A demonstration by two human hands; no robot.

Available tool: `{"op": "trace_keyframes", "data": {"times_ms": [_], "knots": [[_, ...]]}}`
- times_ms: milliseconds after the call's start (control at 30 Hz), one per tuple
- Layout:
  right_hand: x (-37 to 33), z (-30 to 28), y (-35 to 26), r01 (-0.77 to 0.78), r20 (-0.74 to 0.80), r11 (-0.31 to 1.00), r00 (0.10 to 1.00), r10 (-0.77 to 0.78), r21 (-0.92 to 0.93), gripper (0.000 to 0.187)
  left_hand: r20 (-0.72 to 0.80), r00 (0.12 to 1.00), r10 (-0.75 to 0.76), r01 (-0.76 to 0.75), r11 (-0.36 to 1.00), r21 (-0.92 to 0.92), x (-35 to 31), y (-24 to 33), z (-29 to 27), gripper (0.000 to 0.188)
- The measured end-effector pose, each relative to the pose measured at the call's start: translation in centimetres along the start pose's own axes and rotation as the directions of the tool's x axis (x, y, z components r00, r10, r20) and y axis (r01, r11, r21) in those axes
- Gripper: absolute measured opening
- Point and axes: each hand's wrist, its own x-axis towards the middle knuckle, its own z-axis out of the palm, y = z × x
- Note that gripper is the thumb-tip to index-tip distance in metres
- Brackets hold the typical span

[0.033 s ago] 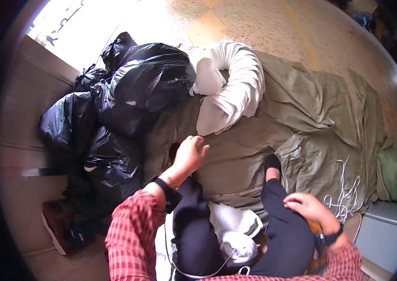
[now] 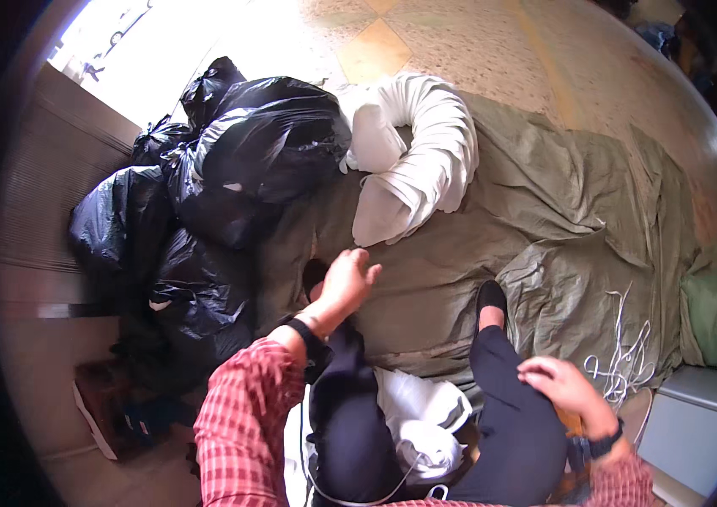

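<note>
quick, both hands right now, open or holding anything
Left hand: loosely open, nothing seen in it, near the white bundle.
Right hand: loosely open, nothing seen in it, over the right leg.

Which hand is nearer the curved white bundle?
The left hand: it appears just below the white bundle, while the right hand is at the right leg.

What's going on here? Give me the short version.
A person in red checked sleeves has the left hand close to the near end of a curved white stack on a brownish tarp; contact is unclear. The right hand is over the right leg, and neither hand visibly holds anything. Black bags are piled to the left, and white material lies between the legs.
</note>
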Motion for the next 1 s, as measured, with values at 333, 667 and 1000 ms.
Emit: {"op": "trace_keyframes", "data": {"times_ms": [333,667,1000], "knots": [[-10.1,-1.8,0.5,-0.141,-0.292,0.971,0.937,0.194,0.194,0.025,0.084,0.992,0.090,-0.108,0.962,0.249,8.1,2.1,11.3,0.074],[-11.6,-1.4,-0.1,-0.161,-0.380,0.927,0.878,0.291,0.338,0.031,-0.011,0.998,-0.061,0.061,0.952,0.300,13.6,0.1,15.0,0.032],[-12.8,1.7,1.6,0.118,-0.505,0.935,0.860,0.071,0.333,0.022,-0.001,0.983,0.186,-0.185,0.974,-0.131,12.2,19.8,7.5,0.022]]}}
